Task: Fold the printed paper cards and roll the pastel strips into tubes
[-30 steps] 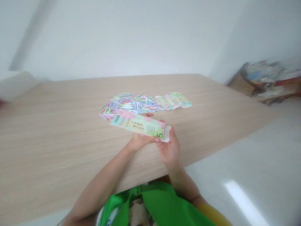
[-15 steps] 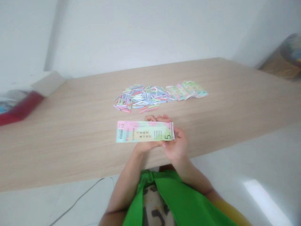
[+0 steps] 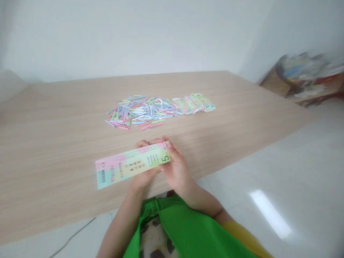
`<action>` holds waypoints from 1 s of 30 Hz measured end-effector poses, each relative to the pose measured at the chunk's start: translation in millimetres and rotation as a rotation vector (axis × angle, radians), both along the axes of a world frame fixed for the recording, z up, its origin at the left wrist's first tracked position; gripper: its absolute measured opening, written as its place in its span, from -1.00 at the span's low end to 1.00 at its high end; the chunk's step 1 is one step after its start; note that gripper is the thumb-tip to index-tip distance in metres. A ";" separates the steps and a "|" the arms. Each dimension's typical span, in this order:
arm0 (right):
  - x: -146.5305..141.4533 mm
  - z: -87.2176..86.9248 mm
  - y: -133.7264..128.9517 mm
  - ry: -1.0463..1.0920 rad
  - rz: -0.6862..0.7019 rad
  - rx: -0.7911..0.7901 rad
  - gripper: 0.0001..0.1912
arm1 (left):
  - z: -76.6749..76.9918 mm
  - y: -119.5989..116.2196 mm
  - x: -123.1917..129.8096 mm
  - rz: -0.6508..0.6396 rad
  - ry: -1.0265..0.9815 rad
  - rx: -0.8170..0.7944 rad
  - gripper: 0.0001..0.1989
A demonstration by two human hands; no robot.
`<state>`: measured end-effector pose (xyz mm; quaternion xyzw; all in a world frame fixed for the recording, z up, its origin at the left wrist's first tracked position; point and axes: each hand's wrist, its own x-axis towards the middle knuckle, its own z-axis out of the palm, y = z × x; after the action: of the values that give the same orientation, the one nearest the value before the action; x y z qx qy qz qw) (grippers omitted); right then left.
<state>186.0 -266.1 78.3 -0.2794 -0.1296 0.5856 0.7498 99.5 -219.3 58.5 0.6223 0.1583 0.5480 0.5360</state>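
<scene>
A long flat packet (image 3: 134, 162), printed in pink, yellow and green with a large 5 at its right end, lies across both hands above the table's front part. My left hand (image 3: 145, 178) holds it from beneath; the packet covers most of the palm, and fingertips show beyond its far edge. At the right end my right hand (image 3: 177, 171) grips the packet, thumb along the short edge by the 5. The packet slants, its left end nearer to me. Whether anything is inside it I cannot tell.
On the wooden table (image 3: 242, 118), a heap of pastel pen-like sticks (image 3: 145, 111) lies beyond my hands. Similar printed packets (image 3: 195, 104) overlap at its right. A white box (image 3: 10, 86) stands at the left edge, a cluttered wooden shelf (image 3: 309, 79) at far right.
The view has turned to the right. The packet has gone from nearly level to slanted, its left end now closer to me. My right thumb has shifted to its right end.
</scene>
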 end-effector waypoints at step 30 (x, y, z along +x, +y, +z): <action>-10.6 -27.4 -13.6 0.079 -0.026 -0.248 -0.62 | -39.5 24.3 -13.0 -0.226 0.212 -0.037 -0.34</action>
<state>175.5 -279.7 50.9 -0.3482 -0.0230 0.5978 0.7217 86.5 -195.0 19.0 0.6805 0.1530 0.4123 0.5861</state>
